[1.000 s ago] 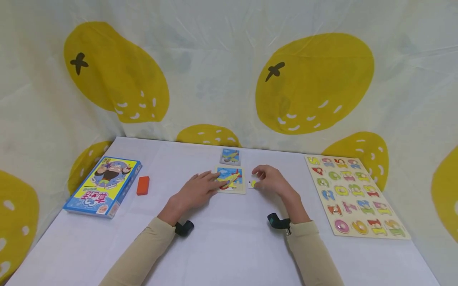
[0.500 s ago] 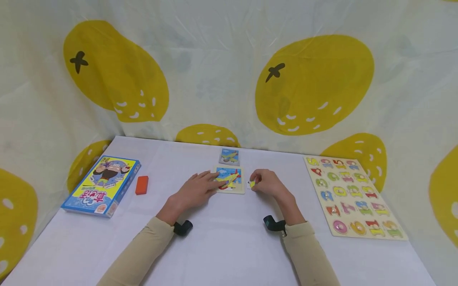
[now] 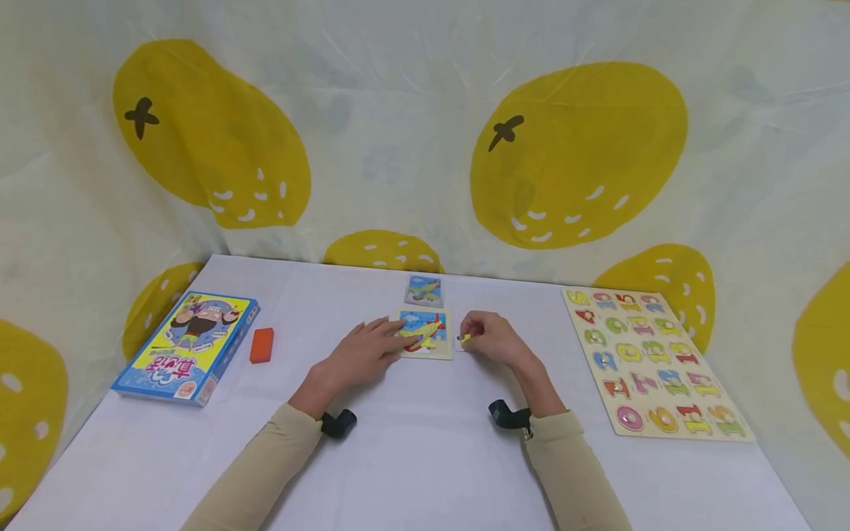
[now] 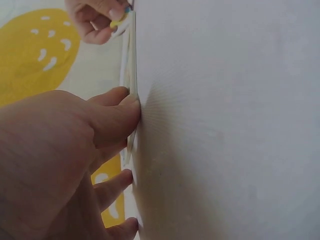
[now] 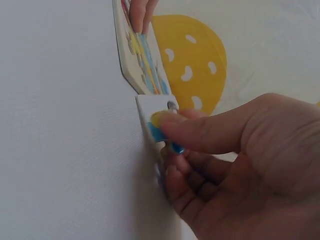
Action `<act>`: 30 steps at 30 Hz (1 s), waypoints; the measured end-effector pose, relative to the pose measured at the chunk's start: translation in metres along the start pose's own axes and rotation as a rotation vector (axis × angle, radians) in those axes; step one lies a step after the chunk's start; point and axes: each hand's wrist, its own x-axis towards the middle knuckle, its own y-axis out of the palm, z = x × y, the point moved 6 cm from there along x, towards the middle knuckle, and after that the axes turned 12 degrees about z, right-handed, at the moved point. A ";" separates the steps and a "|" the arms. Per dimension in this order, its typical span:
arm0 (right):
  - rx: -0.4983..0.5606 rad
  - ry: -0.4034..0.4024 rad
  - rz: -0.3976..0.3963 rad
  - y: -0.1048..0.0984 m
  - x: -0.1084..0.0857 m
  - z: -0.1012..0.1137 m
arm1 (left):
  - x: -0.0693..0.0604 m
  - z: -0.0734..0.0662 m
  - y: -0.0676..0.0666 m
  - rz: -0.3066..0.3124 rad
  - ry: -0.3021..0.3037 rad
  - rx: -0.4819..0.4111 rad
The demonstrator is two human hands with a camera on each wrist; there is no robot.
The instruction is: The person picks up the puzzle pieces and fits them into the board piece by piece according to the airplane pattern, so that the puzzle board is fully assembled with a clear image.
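Observation:
A small jigsaw puzzle board [image 3: 434, 354] with a yellow and red airplane picture lies at the table's middle. My left hand [image 3: 368, 350] rests over its left side, thumb and fingertips touching it with fingers fairly straight; the left wrist view shows the thumb [image 4: 117, 117] against the board's edge. Just right of the board, my right hand [image 3: 494, 339] pinches a puzzle piece [image 5: 152, 107], white with yellow and blue parts, between thumb and fingers. In the right wrist view the piece stands tilted near the board's corner. The curled fingers hide part of it.
Behind the board lies a small airplane picture card [image 3: 425, 290]. A red block [image 3: 262, 345] and a blue and yellow box [image 3: 189, 346] are at the left. On the right is a wooden number puzzle board [image 3: 654, 361]. A patterned curtain [image 3: 398, 147] borders the table.
My right hand has closed its fingers on the puzzle piece and shifted slightly left, tilting the piece. My left hand has stayed on the board.

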 end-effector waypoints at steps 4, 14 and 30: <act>0.045 -0.037 0.000 0.002 0.000 0.002 | -0.001 0.000 0.000 0.001 0.003 -0.001; 0.215 0.003 -0.050 0.005 0.000 0.010 | -0.001 -0.001 -0.001 -0.004 0.008 0.009; 0.079 -0.034 -0.088 0.022 0.011 0.022 | -0.001 0.000 -0.002 -0.002 0.014 -0.007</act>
